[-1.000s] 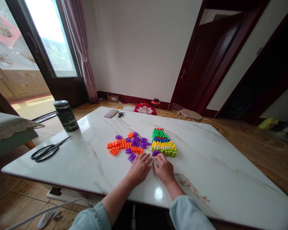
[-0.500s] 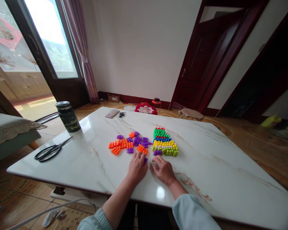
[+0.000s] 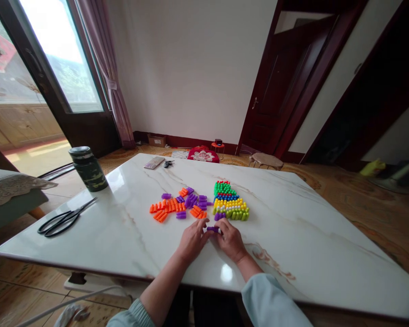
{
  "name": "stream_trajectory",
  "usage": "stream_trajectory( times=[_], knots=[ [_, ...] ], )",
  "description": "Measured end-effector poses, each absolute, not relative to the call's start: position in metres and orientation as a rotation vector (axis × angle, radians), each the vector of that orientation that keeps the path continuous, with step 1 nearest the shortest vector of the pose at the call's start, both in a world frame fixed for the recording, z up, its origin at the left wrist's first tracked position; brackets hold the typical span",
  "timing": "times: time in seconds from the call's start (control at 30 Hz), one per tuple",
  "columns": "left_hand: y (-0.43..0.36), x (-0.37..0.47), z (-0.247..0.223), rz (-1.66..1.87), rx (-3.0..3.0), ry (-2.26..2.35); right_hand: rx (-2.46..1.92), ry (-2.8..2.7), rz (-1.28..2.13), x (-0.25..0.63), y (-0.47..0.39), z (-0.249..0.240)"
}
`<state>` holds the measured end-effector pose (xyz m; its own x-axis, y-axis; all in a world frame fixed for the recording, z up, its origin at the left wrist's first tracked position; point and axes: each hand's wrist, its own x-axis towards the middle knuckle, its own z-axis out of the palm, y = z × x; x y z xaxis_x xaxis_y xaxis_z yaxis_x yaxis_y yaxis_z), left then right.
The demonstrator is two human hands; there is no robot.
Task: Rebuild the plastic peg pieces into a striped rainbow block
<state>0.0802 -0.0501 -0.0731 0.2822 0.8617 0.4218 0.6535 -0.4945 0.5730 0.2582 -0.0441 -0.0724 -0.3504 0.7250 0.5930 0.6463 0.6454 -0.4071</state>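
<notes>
My left hand (image 3: 192, 241) and my right hand (image 3: 231, 240) meet on the white marble table (image 3: 122, 236), pinching a small purple plastic piece (image 3: 212, 229) between their fingertips. Just beyond my fingers stands a joined block of coloured pegs (image 3: 229, 203), in rows of green, red, blue, yellow, purple and lime. To its left lies a loose scatter of orange and purple pieces (image 3: 180, 205).
Black scissors (image 3: 62, 219) lie at the table's left, with a dark camouflage-patterned cup (image 3: 87, 168) behind them. A phone (image 3: 153, 162) and keys (image 3: 168, 163) rest at the far edge. A glass door is on the left, a dark wooden door behind, a small stool (image 3: 266, 160) on the floor.
My left hand went to the loose pile and came back. Both hands, flat on the table before, now hold a purple piece between the fingertips. The view dipped a little.
</notes>
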Motion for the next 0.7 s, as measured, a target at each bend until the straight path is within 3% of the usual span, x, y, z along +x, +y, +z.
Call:
stream_trajectory(
  times=[0.3, 0.53, 0.7],
  knots=[
    [-0.046, 0.082, -0.076, 0.99, 2.38, 1.447, -1.278, -1.345, 0.512, 0.283, -0.036, -0.082],
    [-0.045, 0.081, -0.075, 0.892, 2.384, 1.517, -1.537, -1.552, 0.109, 0.311, -0.041, -0.092],
    [-0.045, 0.082, -0.075, 0.905, 2.4, 1.51, -1.649, -1.589, 0.059, 0.309, -0.033, -0.097]
  ],
)
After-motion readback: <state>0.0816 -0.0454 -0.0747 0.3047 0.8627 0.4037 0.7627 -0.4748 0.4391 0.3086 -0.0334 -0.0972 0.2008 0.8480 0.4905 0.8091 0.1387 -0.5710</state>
